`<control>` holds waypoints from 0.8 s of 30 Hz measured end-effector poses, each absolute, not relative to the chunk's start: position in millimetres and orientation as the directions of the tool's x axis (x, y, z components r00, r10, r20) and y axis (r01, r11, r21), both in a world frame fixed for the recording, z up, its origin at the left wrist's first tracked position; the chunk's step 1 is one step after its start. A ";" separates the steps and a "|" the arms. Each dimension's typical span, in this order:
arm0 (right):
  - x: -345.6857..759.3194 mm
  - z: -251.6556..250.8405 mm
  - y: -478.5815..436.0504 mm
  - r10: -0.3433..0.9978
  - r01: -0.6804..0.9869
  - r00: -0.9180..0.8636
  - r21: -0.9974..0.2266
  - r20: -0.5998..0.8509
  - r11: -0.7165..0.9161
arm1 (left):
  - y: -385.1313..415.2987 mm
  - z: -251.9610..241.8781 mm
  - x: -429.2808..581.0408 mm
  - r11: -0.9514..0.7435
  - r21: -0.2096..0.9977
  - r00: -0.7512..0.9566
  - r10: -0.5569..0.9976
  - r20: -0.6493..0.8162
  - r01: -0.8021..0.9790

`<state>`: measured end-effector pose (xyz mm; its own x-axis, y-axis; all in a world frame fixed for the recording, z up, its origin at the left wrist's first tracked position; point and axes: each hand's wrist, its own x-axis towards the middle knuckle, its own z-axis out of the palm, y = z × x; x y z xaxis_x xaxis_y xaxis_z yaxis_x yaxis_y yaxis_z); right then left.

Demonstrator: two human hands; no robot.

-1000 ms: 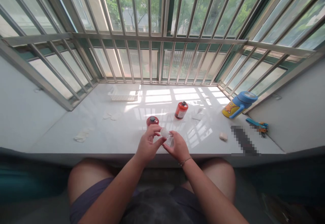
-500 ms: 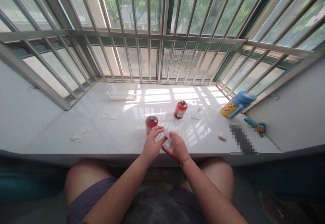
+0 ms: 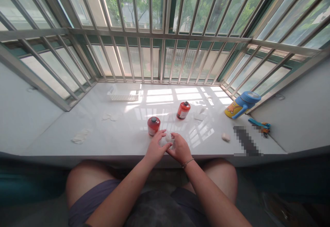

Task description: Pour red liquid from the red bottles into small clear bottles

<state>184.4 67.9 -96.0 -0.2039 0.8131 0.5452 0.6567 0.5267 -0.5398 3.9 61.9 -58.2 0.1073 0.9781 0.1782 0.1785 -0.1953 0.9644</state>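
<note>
Close to the counter's front edge, my left hand (image 3: 156, 148) and my right hand (image 3: 180, 147) are curled round a small, clear, whitish object (image 3: 168, 137) with a rounded top. Its lower part is hidden behind my fingers, and I cannot make out its exact kind. Both thumbs come close together on the near side of it. Just beyond my left fingertips stands a red bottle (image 3: 154, 125) with a dark cap, upright. A second red bottle (image 3: 183, 110) is upright farther back and to the right, apart from both hands.
On the white counter (image 3: 134, 141) a white plastic basket (image 3: 124, 97) stands at the back left. Thin white gloves or cloths (image 3: 81, 136) lie at left. To the right are a blue-yellow flask (image 3: 242, 105), a crumpled whitish lump (image 3: 226, 137) and a blue-orange tool (image 3: 259, 125). Metal bars (image 3: 161, 62) line the window.
My left fingers have shifted slightly and opened a little round the clear object, so more of it shows. The bottles and other things stay where they were.
</note>
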 end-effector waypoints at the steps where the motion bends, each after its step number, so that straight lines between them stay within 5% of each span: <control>1: 184.3 -96.0 67.9 0.811 0.659 -0.204 -0.536 0.548 0.528 | 61.6 -58.3 4.3 -0.174 0.972 0.093 0.983 0.160 0.159; 24: 184.4 -99.3 67.8 0.830 0.670 -0.200 -0.545 0.521 0.504 | 60.5 -51.7 4.3 -0.099 0.985 0.077 0.993 0.089 0.144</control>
